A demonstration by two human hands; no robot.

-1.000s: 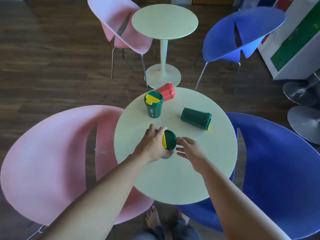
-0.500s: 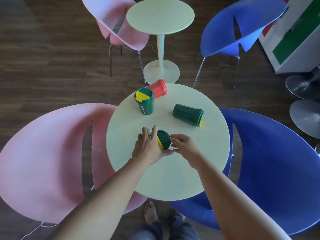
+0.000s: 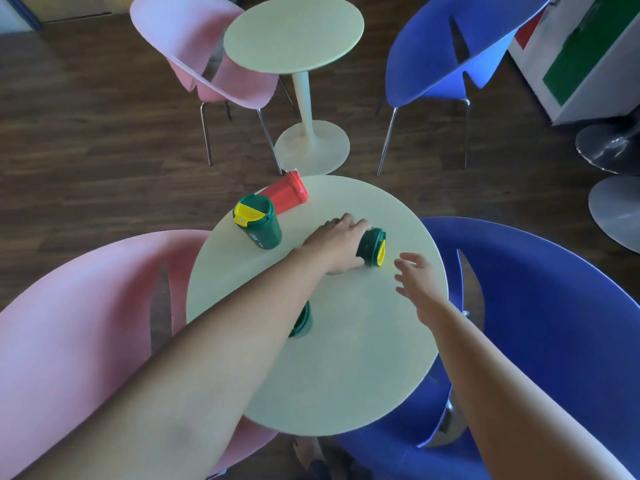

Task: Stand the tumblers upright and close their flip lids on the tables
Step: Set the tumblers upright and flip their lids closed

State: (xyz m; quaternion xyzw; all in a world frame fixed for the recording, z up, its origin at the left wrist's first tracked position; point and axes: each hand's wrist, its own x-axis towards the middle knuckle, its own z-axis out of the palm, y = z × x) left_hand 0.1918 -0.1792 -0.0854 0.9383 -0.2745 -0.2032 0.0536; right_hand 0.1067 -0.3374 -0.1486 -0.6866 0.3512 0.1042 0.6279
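Observation:
On the near round table (image 3: 346, 375) a green tumbler with a yellow flip lid (image 3: 373, 247) lies on its side. My left hand (image 3: 337, 242) is wrapped around its body. My right hand (image 3: 417, 277) hovers open just right of its lid, not touching. Another green tumbler (image 3: 258, 221) stands upright at the far left, its yellow lid flat. A red tumbler (image 3: 287, 195) lies on its side behind it at the table's far edge. A third green tumbler (image 3: 302, 322) stands near the middle, mostly hidden under my left forearm.
A pink chair (image 3: 69, 323) stands to the left of the table and a blue chair (image 3: 554, 323) to the right. Beyond are a second round table (image 3: 294, 32), another pink chair (image 3: 194, 53) and another blue chair (image 3: 446, 53). Grey stool bases (image 3: 613, 202) sit at the right.
Both hands left the tumbler near the middle, which now stands on the table. My left hand reached forward and took hold of the lying green tumbler; my right hand moved out beside it.

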